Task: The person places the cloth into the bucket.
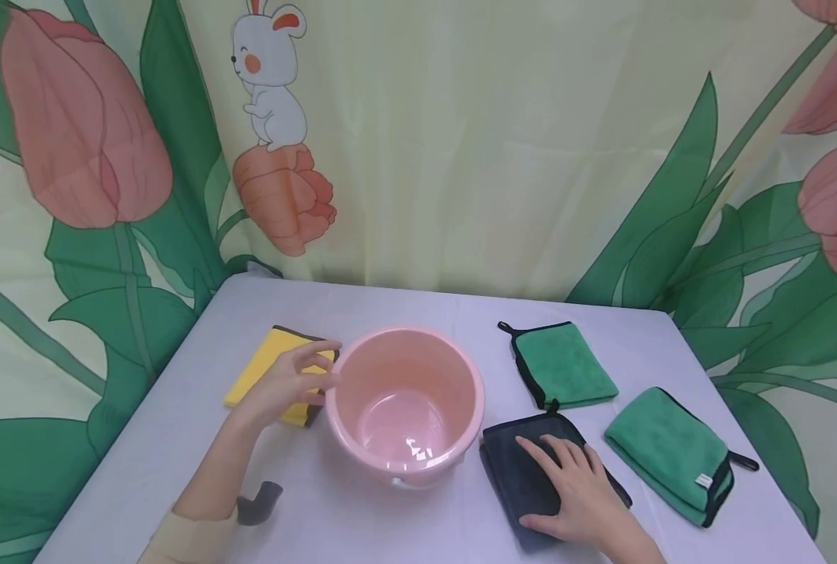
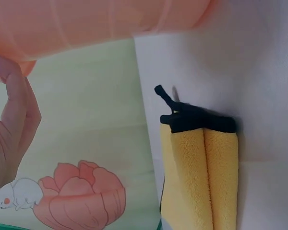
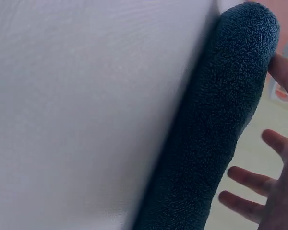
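Note:
My left hand (image 1: 287,384) is at the left side of a pink plastic bucket (image 1: 383,356), fingers loosely bent with the tips right at the rim. In the left wrist view, one finger meets the rim of the bucket (image 2: 101,21). Below that hand lies a folded yellow towel (image 1: 266,364) with black edging, its loop showing in the left wrist view. Spread fingers of my right hand (image 1: 576,493) lie over a folded dark grey towel (image 1: 517,454), right of the bucket. The right wrist view shows the thumb against the dark towel (image 3: 211,110) and the other fingers apart.
Two folded green towels with black edging are on the right: one towel (image 1: 566,364) behind the dark one, another towel (image 1: 672,454) farther right. A white cloth covers the table (image 1: 362,517). Behind it hangs a printed curtain (image 1: 460,157) with tulips and a rabbit.

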Demonstrator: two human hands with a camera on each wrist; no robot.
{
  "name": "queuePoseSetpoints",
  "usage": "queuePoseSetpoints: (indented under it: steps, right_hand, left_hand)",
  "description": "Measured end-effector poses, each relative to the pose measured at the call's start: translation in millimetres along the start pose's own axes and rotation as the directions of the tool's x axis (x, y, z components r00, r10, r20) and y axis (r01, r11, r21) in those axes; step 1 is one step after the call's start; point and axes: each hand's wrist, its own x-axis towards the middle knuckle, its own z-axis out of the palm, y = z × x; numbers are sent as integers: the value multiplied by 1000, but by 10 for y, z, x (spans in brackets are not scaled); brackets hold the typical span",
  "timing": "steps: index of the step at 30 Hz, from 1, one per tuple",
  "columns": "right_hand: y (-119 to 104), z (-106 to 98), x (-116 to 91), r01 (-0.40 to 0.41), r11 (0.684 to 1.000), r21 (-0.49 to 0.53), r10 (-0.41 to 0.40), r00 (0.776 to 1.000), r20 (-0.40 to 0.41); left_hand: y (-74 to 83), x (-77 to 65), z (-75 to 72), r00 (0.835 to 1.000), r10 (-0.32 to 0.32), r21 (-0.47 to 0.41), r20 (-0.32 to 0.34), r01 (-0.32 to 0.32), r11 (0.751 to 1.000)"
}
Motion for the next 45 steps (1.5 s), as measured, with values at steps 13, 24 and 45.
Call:
queuePoseSetpoints:
  steps: [13,24,45]
  right_hand:
    - [-114,45,21,-35,999,34,28,984,174]
    - [-145,117,6,77,997,-21,-75,996,56]
    - [-30,-682,205,124,989,-78,-146,890,-431]
  left_hand:
    - [18,-7,1,1000,-12,-3,10,12,1000]
    - [-5,12,2,1000,-3,1,12,3,1000]
    - [50,0,11,1000,-18,15,3,18,1000]
